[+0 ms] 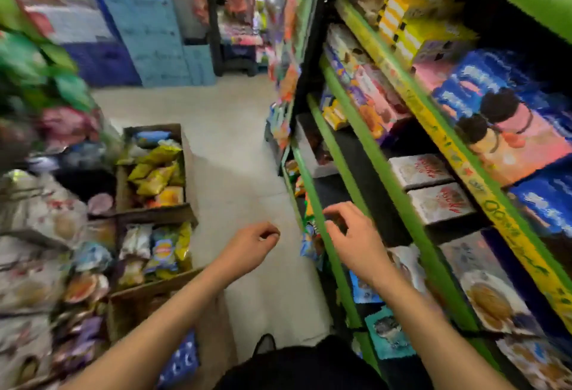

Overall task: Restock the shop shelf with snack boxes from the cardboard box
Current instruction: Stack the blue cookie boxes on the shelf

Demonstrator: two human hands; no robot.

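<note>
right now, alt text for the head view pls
Both bare hands hover empty in a shop aisle: the left hand over the floor, the right hand by the green shelf of snack boxes. Cardboard boxes of snack packets sit left.

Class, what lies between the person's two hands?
In the head view, only bare floor shows between the left hand and right hand; neither holds anything.

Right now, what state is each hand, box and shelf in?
left hand: over the aisle floor, fingers loosely curled, holding nothing.
right hand: at the green shelf edge, fingers spread and bent, holding nothing.
near cardboard box: open, crisp packets inside.
far cardboard box: open, yellow snack packets inside.
shelf: partly stocked, a bare dark gap beside two white boxes lying flat.
</note>
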